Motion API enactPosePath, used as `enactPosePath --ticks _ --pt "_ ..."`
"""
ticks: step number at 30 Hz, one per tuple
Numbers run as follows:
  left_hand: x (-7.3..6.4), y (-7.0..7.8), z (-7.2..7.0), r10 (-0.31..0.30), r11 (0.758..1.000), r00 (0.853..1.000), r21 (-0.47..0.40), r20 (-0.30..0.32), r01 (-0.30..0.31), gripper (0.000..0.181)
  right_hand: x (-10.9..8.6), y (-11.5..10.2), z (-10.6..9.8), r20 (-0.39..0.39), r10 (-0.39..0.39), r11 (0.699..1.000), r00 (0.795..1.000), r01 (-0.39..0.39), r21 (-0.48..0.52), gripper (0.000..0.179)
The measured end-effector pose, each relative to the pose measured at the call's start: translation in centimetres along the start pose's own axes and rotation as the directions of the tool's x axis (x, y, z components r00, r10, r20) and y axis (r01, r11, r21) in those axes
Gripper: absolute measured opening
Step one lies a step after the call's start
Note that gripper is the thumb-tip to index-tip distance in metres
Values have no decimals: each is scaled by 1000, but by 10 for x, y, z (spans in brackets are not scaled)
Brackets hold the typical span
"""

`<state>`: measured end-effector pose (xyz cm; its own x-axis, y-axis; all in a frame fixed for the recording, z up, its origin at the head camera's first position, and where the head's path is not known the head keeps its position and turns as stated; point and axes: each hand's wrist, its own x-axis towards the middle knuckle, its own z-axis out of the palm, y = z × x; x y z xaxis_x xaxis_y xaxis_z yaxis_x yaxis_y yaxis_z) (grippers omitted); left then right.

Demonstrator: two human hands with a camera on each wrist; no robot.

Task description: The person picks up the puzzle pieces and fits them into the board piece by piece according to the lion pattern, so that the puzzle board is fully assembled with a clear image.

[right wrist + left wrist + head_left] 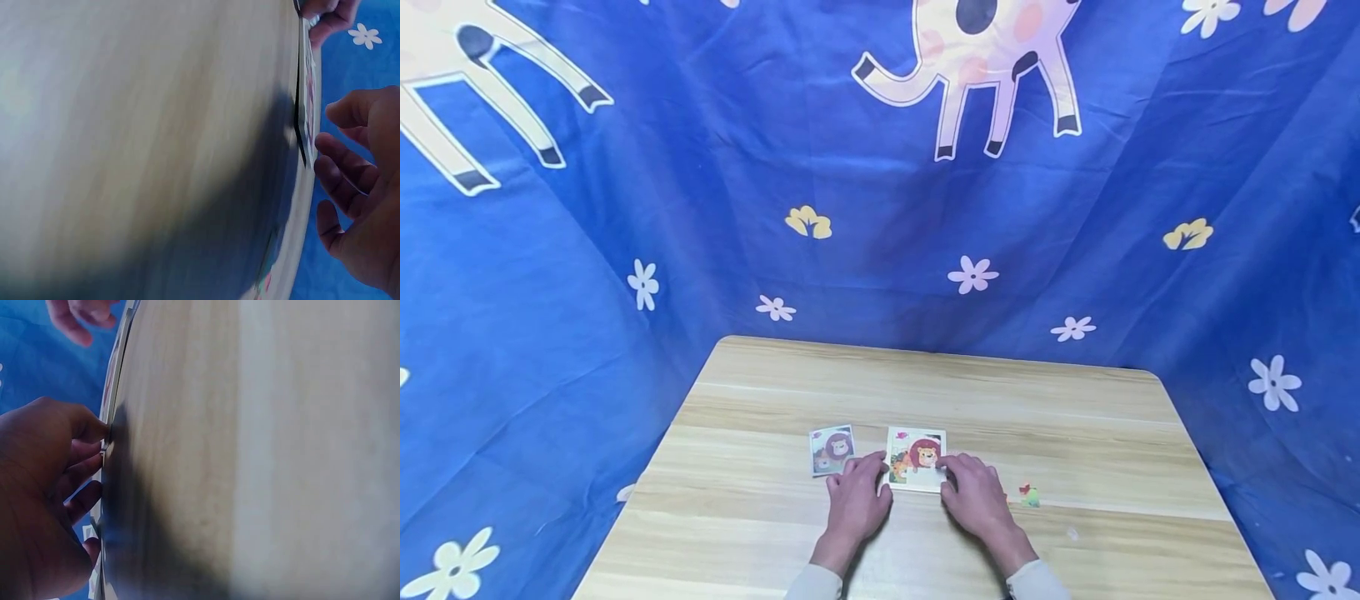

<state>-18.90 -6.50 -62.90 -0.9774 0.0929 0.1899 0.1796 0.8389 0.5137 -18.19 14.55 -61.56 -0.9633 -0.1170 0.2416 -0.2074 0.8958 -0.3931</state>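
Note:
A jigsaw puzzle in a white frame lies flat on the table, showing a lion with a red mane; its lower right part is bare white. My left hand holds the frame's left edge, and in the left wrist view the thumb sits right at that edge. Over the right side of the puzzle hovers my right hand. Its fingers are loosely bent and spread in the right wrist view, with nothing seen between them.
Left of the puzzle lies a paler picture card with the same lion, partly behind my left fingers. Loose colourful puzzle pieces lie right of my right hand. The wooden table ends at a blue patterned curtain.

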Motion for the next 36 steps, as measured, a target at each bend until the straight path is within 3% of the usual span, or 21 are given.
enactPosePath --ticks 22,36 --pt "0 0 2 -14 1000 1000 -12 17 14 22 -36 43 -26 18 128 991 992 -127 -46 33" --pt "11 -3 -6 -15 1000 999 -7 49 16 21 -43 47 -33 -12 182 981 983 -182 -70 37"
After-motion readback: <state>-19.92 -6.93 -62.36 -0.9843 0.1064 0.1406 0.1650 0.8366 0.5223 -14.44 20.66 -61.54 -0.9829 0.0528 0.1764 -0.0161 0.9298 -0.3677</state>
